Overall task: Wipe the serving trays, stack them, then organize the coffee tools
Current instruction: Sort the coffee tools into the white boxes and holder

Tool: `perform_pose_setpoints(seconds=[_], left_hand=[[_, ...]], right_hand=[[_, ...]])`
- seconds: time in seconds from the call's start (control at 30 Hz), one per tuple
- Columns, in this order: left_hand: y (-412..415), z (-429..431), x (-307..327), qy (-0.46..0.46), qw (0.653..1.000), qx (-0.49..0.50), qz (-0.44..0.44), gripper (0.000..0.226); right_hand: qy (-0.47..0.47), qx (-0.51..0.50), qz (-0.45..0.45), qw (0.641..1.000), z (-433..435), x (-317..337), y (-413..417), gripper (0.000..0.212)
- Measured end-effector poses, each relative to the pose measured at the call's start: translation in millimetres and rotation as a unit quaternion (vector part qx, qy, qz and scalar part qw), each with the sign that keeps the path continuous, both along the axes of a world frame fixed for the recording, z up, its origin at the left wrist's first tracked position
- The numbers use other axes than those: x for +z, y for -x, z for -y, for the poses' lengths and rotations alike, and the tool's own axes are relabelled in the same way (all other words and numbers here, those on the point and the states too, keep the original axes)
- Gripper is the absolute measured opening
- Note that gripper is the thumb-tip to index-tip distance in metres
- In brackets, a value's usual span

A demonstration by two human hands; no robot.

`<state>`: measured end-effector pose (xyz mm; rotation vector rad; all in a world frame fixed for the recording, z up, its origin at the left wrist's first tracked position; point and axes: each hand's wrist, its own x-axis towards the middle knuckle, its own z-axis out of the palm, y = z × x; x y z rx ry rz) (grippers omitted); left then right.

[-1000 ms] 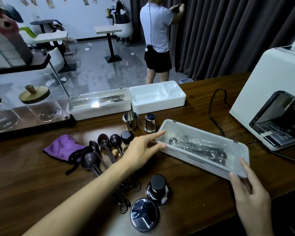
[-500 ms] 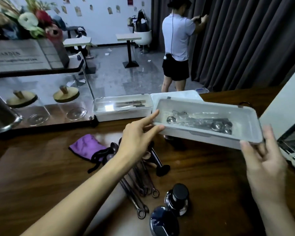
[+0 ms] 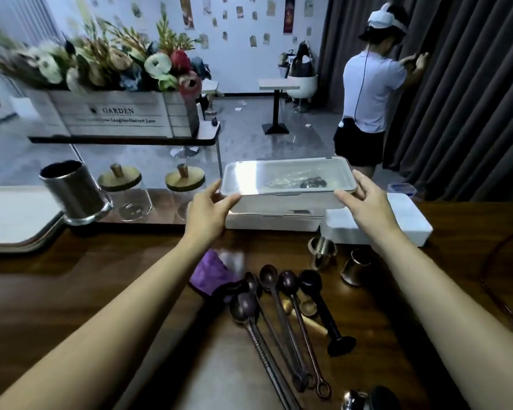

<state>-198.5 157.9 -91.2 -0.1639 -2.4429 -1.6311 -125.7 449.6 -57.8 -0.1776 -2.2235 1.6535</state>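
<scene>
Head view: planter crate (image 3: pixel 113 115) reads "GARDEN"; hands hold lidded box (image 3: pixel 288 184).

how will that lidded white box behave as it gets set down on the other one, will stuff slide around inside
The box looks like rigid plastic, so it probably won't flex between the left hand and right hand. The bagged metal tools lie loose inside and may well slide if it tilts. It seems fairly light.
</scene>
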Motion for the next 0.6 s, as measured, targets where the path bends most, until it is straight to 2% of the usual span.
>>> perform_pose_setpoints(seconds=[0.1, 0.3, 0.43, 0.6], left_hand=[[11.8, 1.9, -5.2, -0.007, 1.000, 0.017, 0.017, 0.080], [29.7, -0.1, -12.3, -0.002, 0.999, 0.032, 0.041, 0.081], [36.9, -2.3, -12.6, 0.024, 0.998, 0.036, 0.043, 0.066], [42.0, -1.4, -12.3, 0.057, 0.997, 0.041, 0.029, 0.055]], right_hand=[[-0.001, 0.023, 0.015, 1.000, -0.2, -5.0, 25.4, 0.037], [0.015, 0.033, 0.050, 0.998, -5.4, -25.3, 50.6, 0.036], [0.022, 0.019, 0.064, 0.998, -6.2, -34.2, 60.4, 0.049], [0.026, 0.004, 0.080, 0.996, -3.4, -43.6, 62.8, 0.050]])
